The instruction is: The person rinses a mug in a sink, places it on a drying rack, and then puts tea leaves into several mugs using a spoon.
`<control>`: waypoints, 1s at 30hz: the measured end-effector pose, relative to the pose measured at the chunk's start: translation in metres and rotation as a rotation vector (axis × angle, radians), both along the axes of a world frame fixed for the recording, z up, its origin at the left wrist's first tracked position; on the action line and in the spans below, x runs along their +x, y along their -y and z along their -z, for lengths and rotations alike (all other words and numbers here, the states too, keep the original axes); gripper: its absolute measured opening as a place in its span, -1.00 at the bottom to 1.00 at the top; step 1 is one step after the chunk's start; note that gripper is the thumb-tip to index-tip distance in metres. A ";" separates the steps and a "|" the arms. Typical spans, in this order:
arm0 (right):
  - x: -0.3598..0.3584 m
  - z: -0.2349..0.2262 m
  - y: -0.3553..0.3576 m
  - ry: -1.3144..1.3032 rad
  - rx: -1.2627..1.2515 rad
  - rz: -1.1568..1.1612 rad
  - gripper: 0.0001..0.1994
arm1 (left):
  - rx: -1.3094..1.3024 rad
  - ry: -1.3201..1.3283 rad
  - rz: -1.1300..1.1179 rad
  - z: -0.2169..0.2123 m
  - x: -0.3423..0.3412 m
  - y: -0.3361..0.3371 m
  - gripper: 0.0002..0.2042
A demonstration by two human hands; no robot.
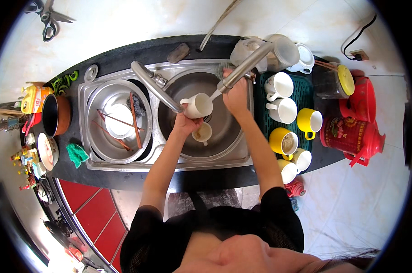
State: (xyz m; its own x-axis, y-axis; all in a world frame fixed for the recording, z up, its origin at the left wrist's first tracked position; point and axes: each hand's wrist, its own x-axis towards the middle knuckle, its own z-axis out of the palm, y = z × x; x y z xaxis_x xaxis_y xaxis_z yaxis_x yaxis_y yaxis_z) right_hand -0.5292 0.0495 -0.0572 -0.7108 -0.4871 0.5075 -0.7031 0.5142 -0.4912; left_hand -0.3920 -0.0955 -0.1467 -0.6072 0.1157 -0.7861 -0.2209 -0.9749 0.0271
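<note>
In my left hand is a white mug, tilted over the right sink basin. Water runs from a metal faucet beside the mug's rim. Behind that faucet's spout is my right hand, its fingers closed and partly hidden. A blurred grey-green scrubber-like thing shows at its fingertips; whether it is gripped is unclear. Below my left hand, a second white cup with brownish residue lies in the basin.
A large metal bowl in the left basin holds a white bowl, chopsticks and a dark scourer. On the right, white and yellow mugs crowd a green rack, near a red thermos. A second faucet overhangs the sink.
</note>
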 end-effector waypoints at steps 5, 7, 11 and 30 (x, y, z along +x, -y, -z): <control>0.062 -0.001 -0.013 0.579 -0.003 0.005 -0.61 | 0.010 -0.048 -0.026 0.004 -0.007 -0.010 -0.49; 0.071 0.015 0.002 0.921 -0.142 0.026 -0.56 | -0.027 -0.131 -0.028 0.007 -0.010 -0.012 -0.50; 0.088 0.047 0.037 1.195 -0.488 0.080 -0.47 | -0.303 -0.157 0.008 0.008 -0.018 -0.015 -0.55; 0.113 0.060 0.049 0.818 -0.069 -0.206 -0.44 | -0.199 -0.117 0.096 0.038 -0.019 0.015 -0.63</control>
